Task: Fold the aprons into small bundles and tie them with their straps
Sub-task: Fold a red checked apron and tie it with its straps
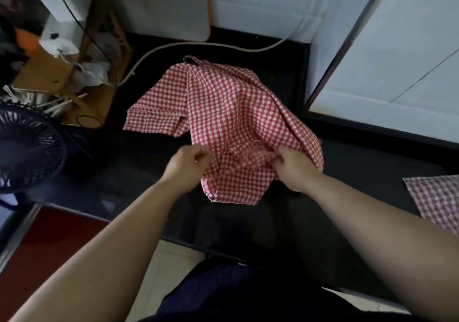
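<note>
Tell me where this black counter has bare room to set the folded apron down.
Two bare patches: between the fan and the red checked apron, and between that apron and the second checked cloth at right. The back left corner is crowded by the wooden rack.
</note>
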The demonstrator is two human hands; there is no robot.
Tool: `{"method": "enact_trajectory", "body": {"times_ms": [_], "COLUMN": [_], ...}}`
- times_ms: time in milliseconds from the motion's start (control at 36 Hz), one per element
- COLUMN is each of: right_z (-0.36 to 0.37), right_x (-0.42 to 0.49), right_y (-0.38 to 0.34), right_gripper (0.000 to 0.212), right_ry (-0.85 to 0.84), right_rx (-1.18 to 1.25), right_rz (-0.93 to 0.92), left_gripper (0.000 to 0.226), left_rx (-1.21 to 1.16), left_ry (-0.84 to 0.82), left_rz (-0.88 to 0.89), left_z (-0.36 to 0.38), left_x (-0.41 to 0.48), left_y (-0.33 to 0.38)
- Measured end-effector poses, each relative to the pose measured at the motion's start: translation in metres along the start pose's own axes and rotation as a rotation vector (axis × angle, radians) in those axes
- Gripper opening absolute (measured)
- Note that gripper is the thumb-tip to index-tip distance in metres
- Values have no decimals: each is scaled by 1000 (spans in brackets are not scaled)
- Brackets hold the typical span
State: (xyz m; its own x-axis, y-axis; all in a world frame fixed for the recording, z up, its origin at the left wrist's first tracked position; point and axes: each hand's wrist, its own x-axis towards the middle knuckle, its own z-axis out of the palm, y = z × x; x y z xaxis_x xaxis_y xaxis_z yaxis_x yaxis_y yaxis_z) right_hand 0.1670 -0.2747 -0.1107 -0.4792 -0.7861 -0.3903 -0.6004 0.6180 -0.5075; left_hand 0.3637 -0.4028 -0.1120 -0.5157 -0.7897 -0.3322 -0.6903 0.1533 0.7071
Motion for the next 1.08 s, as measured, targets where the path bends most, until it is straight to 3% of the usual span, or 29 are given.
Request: {"method": "enact_trajectory", "body": {"times_ms": [56, 139, 194, 250, 333, 361, 444, 556, 611, 694, 778, 806, 861, 917, 944, 1000, 1083], "right_z": [-17, -41, -53, -64, -75, -82, -101, -118, -123, -129, -132, -132, -130, -128, -128, -129, -126], "right_x": [6, 10, 8, 2, -5, -8, -8, 5, 9, 7, 9, 8, 4, 1, 0, -5, -6], "right_y": [-8, -29, -41, -49, -59, -61, -66, -54, -46, -47, -57, -63, -76, -85, -88, -94, -86], "right_gripper": [24, 35, 28, 21, 17, 15, 10, 22, 26, 28, 31, 33, 33, 32, 29, 27, 40], "right_ry": [79, 63, 18, -37, -80, -69, -7, 204, 330, 437, 346, 279, 111, -11, -49, -53, 164], "right_rx": [337, 1009, 1182, 1120, 763, 660, 484, -125, -250, -61, 332, 533, 888, 1023, 1019, 897, 401], "right_rz": [95, 252, 254, 188, 3, -60, -186, -272, -220, -226, -132, -84, 9, 23, 0, -67, -191], "left_gripper": [19, 68, 87, 100, 104, 93, 24, 21, 22, 20, 12, 19, 69, 100, 94, 57, 6], "left_rx": [-13, -8, 56, 174, 192, 114, -70, -186, -313, -385, -295, -262, -290, -323, -300, -218, -211], "left_ry": [-5, -128, -127, -51, 39, 38, 58, 291, 343, 311, 200, 147, -2, -148, -208, -237, 7], "left_rz": [-5, 28, 62, 129, 240, 268, 330, 172, 80, 81, 161, 178, 168, 195, 220, 238, 216], "left_z": [-2, 1, 3, 5, 2, -1, -14, -41, -59, -76, -77, -74, -66, -55, -50, -43, -41], "left_x": [1, -1, -3, -8, -10, -6, 4, 22, 27, 30, 27, 25, 19, 19, 17, 11, 16], "left_y": [1, 12, 23, 38, 62, 70, 90, 98, 94, 87, 88, 90, 95, 96, 97, 101, 98]}}
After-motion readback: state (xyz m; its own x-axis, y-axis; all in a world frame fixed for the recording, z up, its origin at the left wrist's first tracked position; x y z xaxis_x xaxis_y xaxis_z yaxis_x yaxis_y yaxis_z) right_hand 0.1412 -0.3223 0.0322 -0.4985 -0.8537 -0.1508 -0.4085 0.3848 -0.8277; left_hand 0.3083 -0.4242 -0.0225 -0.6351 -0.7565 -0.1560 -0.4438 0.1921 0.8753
